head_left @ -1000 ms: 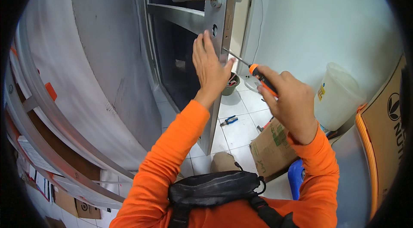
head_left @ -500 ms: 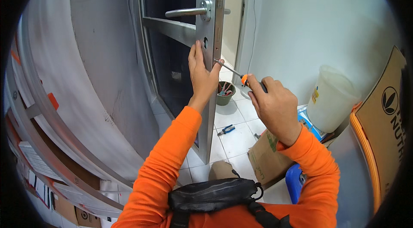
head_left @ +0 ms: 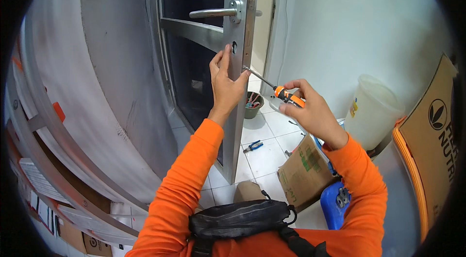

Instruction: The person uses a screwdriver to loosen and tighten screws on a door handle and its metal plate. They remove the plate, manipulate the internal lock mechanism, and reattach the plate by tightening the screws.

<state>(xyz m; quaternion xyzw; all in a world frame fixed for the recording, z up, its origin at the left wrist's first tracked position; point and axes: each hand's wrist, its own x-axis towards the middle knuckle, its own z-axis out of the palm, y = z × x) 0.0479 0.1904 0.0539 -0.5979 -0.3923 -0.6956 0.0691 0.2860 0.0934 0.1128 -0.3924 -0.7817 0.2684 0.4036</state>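
Observation:
A metal-framed door (head_left: 236, 126) with dark panels stands ajar before me. It carries a silver lever handle (head_left: 213, 13), a round hole (head_left: 234, 47) below that, and a long lock plate (head_left: 249, 24) along its edge. My left hand (head_left: 226, 82) rests on the door, fingers stretched up its face beside the hole, thumb at the edge. My right hand (head_left: 318, 118) holds an orange-and-black screwdriver (head_left: 290, 97) by its handle, index finger lifted off and thumb underneath. The screwdriver's shaft slants up to the door edge below the lock plate, its tip by my left thumb.
Blue-handled pliers (head_left: 253, 146) lie on the white tiles. Behind the door edge stands a dark green pot (head_left: 253, 106) of tools. To the right are a cardboard box (head_left: 306, 172), a translucent bin (head_left: 374, 111) and a large carton (head_left: 432, 131). Curved metal rails (head_left: 73, 152) run along the left.
My right hand has loosened and turned around the screwdriver handle, showing more of it. The tip stays at the door edge. My left hand keeps its place on the door.

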